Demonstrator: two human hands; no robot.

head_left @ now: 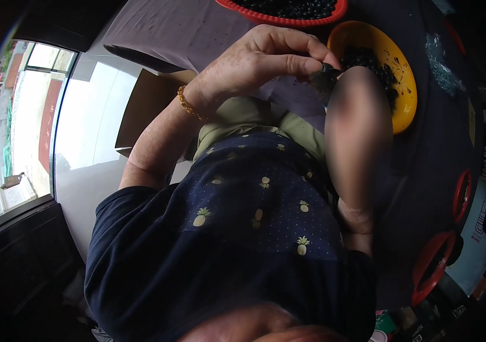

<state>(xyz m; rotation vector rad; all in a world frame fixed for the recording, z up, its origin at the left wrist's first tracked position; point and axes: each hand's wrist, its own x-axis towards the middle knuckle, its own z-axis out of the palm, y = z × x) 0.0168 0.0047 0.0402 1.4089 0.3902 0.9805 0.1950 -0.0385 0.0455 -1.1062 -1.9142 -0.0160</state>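
My left hand is closed in a pinch, thumb against fingers, on a small dark piece whose kind I cannot make out. Close beside it, my right hand is blurred over, so its fingers and anything in them are hidden. Just beyond both hands sits a yellow bowl with many small black round pieces inside. Several dark flecks cling to its inner wall. A gold-coloured bracelet circles my left wrist.
At the far edge a red basket holds many black round pieces. The dark tablecloth carries a tangle of pale blue stuff to the right. Two red containers are at lower right. An open cardboard box stands left.
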